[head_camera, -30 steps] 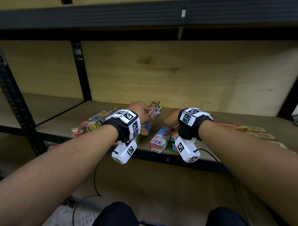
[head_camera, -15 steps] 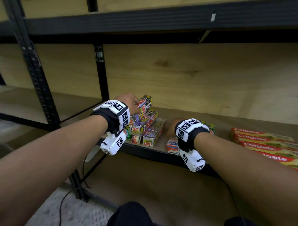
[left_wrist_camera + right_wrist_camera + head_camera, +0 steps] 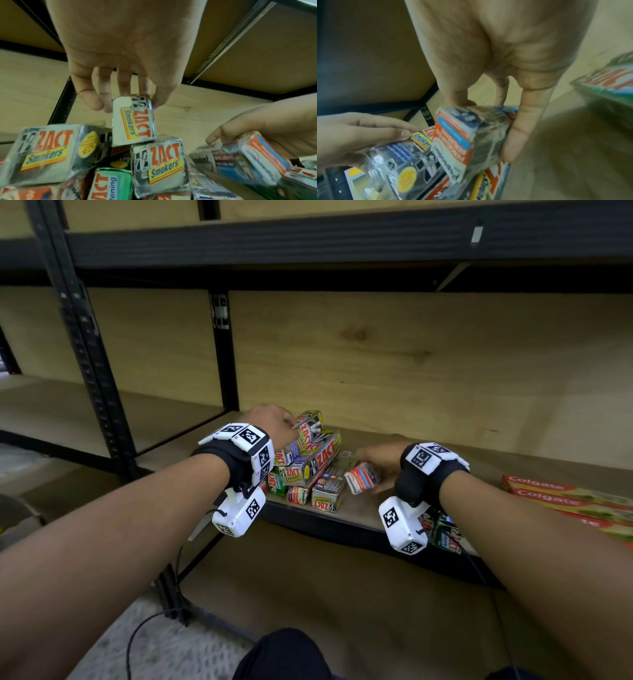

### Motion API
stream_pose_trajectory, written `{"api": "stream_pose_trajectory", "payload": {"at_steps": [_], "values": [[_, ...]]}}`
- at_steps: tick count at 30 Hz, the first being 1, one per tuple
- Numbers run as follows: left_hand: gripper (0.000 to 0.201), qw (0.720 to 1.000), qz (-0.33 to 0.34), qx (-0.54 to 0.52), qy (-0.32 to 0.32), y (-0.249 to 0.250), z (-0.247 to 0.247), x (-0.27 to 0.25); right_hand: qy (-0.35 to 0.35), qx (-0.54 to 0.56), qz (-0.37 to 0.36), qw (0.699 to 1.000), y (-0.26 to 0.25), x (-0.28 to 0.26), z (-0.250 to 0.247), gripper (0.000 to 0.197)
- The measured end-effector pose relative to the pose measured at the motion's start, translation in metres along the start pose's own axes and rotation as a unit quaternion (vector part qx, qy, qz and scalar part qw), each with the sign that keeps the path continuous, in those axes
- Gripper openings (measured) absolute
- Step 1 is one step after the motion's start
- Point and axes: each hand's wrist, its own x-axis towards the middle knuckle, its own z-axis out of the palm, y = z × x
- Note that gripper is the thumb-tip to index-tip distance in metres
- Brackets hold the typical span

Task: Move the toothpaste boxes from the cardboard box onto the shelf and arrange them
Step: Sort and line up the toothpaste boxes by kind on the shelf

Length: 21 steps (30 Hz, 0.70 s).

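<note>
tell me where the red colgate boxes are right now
In the head view, the Colgate boxes lie flat at the shelf's far right, beyond the right hand.

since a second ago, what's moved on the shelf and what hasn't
The right hand has picked up a red and blue box and holds it tilted beside the Zact pile; a second ago it rested among boxes at the shelf edge. The left hand still grips the top Zact box, now stacked on the pile. The Colgate boxes lie as before.
</note>
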Motion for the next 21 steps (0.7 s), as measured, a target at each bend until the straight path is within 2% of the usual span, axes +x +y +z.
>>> {"api": "stream_pose_trajectory", "payload": {"at_steps": [2,4,6,8,10,12,14,17,19,21], "values": [[0.029,1.000,0.005,-0.001,0.008,0.000,0.001,0.000,0.020,0.019,-0.018,0.999,-0.013,-0.003,0.005,0.026],[0.027,1.000,-0.001,0.006,-0.001,0.000,0.002,0.000,0.067,0.001,-0.062,0.996,-0.027,-0.009,0.009,0.031],[0.026,1.000,-0.007,0.005,-0.004,0.000,0.004,0.001,0.076,-0.042,-0.088,0.992,-0.034,-0.003,0.015,0.047],[0.026,1.000,-0.010,0.007,0.002,0.000,0.007,0.001,0.072,-0.054,-0.076,0.993,-0.032,0.026,0.022,0.069],[0.027,1.000,-0.011,0.012,0.005,0.000,0.011,0.001,0.063,-0.066,-0.059,0.994,-0.027,0.052,0.029,0.077],[0.029,1.000,-0.008,0.015,0.005,-0.001,0.012,0.001,0.070,-0.071,-0.060,0.993,-0.024,0.071,0.032,0.067],[0.032,1.000,-0.006,0.020,0.001,-0.001,0.011,0.001,0.068,-0.088,-0.062,0.992,-0.029,0.068,0.032,0.052],[0.033,1.000,-0.001,0.024,-0.002,0.000,0.009,0.001,0.082,-0.128,-0.073,0.986,-0.043,0.016,0.032,0.037],[0.033,0.999,0.005,0.032,-0.008,0.003,0.009,0.000,0.101,-0.176,-0.071,0.977,-0.047,-0.001,0.032,0.027],[0.033,0.999,0.006,0.043,-0.014,0.006,0.010,-0.001,0.134,-0.222,-0.076,0.963,-0.050,-0.008,0.033,0.027]]}}
